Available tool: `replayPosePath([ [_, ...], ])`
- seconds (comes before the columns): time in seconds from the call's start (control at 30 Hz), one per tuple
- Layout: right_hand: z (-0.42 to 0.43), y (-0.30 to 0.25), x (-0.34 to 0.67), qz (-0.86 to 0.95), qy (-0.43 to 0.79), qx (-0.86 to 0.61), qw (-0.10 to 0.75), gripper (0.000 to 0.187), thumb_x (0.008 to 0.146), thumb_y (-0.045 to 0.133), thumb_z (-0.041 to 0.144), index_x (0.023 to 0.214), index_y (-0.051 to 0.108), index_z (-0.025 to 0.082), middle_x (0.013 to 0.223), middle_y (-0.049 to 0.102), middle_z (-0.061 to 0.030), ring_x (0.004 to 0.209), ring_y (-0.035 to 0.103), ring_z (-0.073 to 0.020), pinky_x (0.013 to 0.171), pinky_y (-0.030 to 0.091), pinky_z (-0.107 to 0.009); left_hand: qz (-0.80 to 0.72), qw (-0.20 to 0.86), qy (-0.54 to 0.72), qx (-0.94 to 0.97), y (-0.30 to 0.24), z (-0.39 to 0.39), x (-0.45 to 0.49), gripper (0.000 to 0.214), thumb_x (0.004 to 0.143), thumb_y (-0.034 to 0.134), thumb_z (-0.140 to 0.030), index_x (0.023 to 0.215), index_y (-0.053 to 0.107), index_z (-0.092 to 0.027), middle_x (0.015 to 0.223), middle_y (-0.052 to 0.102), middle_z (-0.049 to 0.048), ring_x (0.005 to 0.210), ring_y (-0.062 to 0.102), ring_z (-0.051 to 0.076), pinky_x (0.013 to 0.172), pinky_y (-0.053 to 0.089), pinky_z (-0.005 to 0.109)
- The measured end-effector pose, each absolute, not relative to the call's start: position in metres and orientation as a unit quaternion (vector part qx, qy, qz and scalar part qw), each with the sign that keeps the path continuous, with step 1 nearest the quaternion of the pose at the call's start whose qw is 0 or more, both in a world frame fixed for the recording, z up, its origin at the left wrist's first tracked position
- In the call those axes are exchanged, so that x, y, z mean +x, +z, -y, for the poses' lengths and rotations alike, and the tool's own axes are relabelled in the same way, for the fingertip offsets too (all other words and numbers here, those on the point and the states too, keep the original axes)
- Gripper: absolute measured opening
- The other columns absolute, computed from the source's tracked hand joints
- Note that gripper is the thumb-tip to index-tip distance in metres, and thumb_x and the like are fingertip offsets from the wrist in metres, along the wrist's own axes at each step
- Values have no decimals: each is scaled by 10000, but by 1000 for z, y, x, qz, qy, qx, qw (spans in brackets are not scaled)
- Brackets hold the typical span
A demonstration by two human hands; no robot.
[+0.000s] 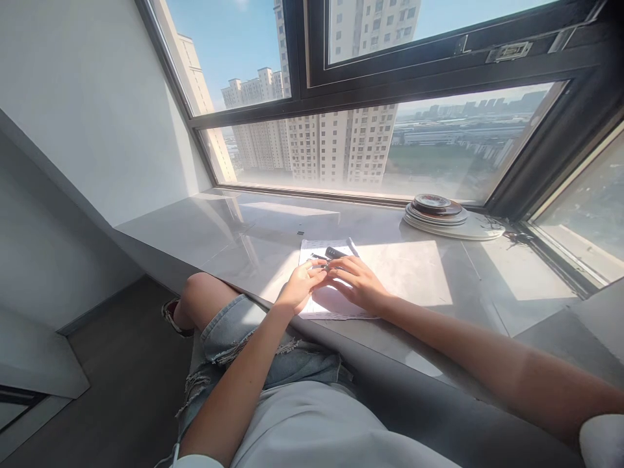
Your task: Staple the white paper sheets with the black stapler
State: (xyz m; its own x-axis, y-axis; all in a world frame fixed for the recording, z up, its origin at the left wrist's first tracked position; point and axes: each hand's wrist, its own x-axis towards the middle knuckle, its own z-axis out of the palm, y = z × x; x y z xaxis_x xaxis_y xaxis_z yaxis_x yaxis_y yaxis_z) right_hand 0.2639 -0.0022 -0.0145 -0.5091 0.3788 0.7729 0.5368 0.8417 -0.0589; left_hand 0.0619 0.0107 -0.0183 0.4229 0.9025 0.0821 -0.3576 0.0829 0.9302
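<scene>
A white sheet of paper [336, 307] lies on the pale sill, partly under both of my hands. My left hand [301, 285] is above its left side, fingers pinched together. From the right, my right hand [359, 283] meets it with curled fingers. Between the fingertips is a tiny dark, greenish piece [325, 266], too small to name. Just beyond them, a black stubby item [335, 253] rests on the paper beside a thin dark piece [318, 257]. My fingers hide part of these.
A stack of plates [433, 214] stands at the back right of the sill [205, 227], by the window frame. A small dark bit [300, 233] lies beyond the paper. My bent knee [202, 292] is against the sill's front edge.
</scene>
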Motion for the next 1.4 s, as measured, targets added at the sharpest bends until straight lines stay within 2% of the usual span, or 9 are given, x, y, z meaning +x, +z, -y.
replayPosePath([
  [0.2, -1, -14, 267, 862, -87, -242, 437, 101, 1012, 604, 208, 1083, 674, 223, 1232, 704, -102, 1103, 636, -254, 924, 560, -461, -258, 697, 458, 489, -15, -8, 63, 456, 801, 886, -282, 1170, 656, -144, 1021, 769, 107, 1006, 737, 231, 1090, 485, 449],
  [0.43, -1, -6, 268, 851, -104, -253, 448, 86, 1009, 609, 219, 1008, 695, 222, 1153, 746, -79, 976, 638, -228, 867, 525, -424, -269, 688, 451, 502, -12, -4, 64, 475, 801, 888, -358, 1143, 630, -153, 967, 769, 98, 974, 746, 230, 1052, 500, 431],
  [0.6, -26, 9, 298, 784, -62, -397, 474, 175, 1025, 562, 337, 996, 700, 234, 1120, 736, -77, 967, 624, -246, 888, 498, -423, -331, 656, 452, 505, -11, -5, 64, 477, 787, 874, -415, 1097, 605, -173, 889, 737, 62, 820, 720, 184, 774, 515, 308],
  [0.7, -51, 4, 329, 746, -64, -529, 399, 245, 1003, 519, 348, 985, 726, 218, 1092, 727, -106, 1004, 590, -285, 920, 467, -436, -341, 652, 446, 510, -13, -6, 63, 461, 786, 861, -423, 1074, 599, -177, 863, 708, 49, 765, 683, 164, 671, 451, 273],
  [0.77, -65, -7, 348, 752, -56, -595, 278, 292, 990, 505, 364, 1022, 749, 206, 1140, 715, -134, 1061, 565, -310, 928, 451, -433, -335, 654, 446, 511, -14, -7, 62, 452, 787, 858, -418, 1067, 599, -175, 848, 694, 43, 759, 667, 158, 677, 442, 276],
  [0.9, -81, -28, 363, 729, -46, -668, 143, 467, 1040, 384, 431, 1354, 659, 222, 1353, 620, -161, 1187, 521, -341, 966, 439, -455, -328, 658, 441, 515, -15, -7, 61, 435, 798, 849, -417, 1066, 600, -181, 849, 684, 38, 753, 648, 150, 669, 426, 273],
  [1.17, -78, -28, 358, 720, -47, -680, 128, 545, 1042, 340, 420, 1509, 508, 195, 1421, 564, -175, 1251, 486, -360, 1004, 424, -484, -326, 666, 439, 508, -10, -4, 62, 348, 852, 779, -404, 1057, 596, -190, 849, 657, 37, 737, 623, 148, 585, 375, 252],
  [1.27, -77, -27, 359, 722, -50, -673, 154, 495, 1016, 392, 402, 1401, 580, 153, 1321, 600, -193, 1183, 513, -344, 957, 437, -438, -317, 664, 453, 504, -10, -4, 63, 311, 870, 747, -404, 1041, 594, -194, 824, 633, 20, 720, 603, 137, 583, 375, 244],
  [1.4, -79, -30, 360, 752, -47, -636, 168, 434, 1016, 394, 412, 1280, 666, 200, 1330, 585, -174, 1164, 529, -325, 936, 448, -426, -301, 645, 503, 490, -10, -4, 64, 269, 883, 702, -391, 1039, 580, -210, 765, 603, -11, 693, 578, 124, 649, 427, 244],
])
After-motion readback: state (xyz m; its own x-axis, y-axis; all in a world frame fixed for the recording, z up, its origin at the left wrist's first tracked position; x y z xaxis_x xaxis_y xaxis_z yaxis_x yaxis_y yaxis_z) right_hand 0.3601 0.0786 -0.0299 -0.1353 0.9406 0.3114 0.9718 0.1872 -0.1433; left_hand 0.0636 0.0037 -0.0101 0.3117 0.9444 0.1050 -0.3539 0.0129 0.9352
